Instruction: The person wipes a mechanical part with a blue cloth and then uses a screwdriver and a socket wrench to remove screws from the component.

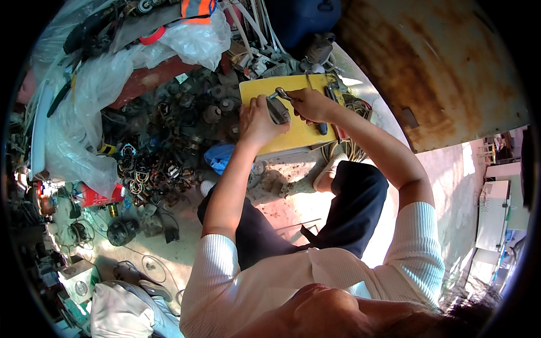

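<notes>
My left hand [259, 121] is closed around a dark grey metal part [278, 112], held over a low yellow-topped table [267, 142]. In my right hand [311, 105] is a shiny ratchet wrench [281, 93]. The wrench's head sits at the far end of the grey part; whether it is seated on a fastener is too small to tell. Beside my right wrist, a tool with a dark blue handle [323, 128] lies on the tabletop. Red-handled pliers [341, 134] rest at the table's right edge, partly covered by my forearm.
Dark motor-like parts [211, 112] and tangled wire coils [152, 169] are heaped left of the table. Clear plastic sheeting [84, 141] drapes beyond them. A blue bag [218, 158] touches the heap. On the right stands a rusty metal panel [439, 67].
</notes>
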The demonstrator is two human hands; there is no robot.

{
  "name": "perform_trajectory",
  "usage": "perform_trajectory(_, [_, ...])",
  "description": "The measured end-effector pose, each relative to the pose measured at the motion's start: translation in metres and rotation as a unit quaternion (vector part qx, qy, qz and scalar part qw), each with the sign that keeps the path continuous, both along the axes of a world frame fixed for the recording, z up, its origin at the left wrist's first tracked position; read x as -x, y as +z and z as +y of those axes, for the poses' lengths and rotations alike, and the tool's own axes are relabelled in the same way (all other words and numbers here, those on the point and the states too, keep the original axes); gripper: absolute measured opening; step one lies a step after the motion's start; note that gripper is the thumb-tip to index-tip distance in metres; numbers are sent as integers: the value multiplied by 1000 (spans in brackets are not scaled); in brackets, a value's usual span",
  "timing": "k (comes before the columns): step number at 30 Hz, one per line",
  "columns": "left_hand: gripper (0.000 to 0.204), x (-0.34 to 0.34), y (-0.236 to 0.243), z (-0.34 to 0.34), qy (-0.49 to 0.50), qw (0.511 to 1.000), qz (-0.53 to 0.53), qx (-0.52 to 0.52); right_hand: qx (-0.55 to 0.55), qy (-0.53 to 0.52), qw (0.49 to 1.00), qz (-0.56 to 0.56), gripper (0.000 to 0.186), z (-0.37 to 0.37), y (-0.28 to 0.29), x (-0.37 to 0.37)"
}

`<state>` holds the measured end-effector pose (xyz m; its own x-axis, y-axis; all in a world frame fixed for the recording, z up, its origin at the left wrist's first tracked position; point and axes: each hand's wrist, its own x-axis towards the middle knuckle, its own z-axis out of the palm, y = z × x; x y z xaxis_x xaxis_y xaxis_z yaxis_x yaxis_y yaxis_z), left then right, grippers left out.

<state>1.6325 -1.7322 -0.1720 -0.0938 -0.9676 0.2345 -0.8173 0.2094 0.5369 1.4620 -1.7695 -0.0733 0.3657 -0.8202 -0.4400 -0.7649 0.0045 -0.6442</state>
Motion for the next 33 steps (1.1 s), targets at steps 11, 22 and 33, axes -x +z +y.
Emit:
perform_trajectory(11, [80,5,-5,2,-13,1000,23,-1,-105,148,971,154,19,-43,34,-30])
perform_trajectory(22, [96,12,13,5,2,996,6,-93,409,-17,910,-63,60,40,-125,24])
perform_trajectory(33, [98,17,17,4,-1,993,-7,-114,319,-102,924,-187,40,46,-112,24])
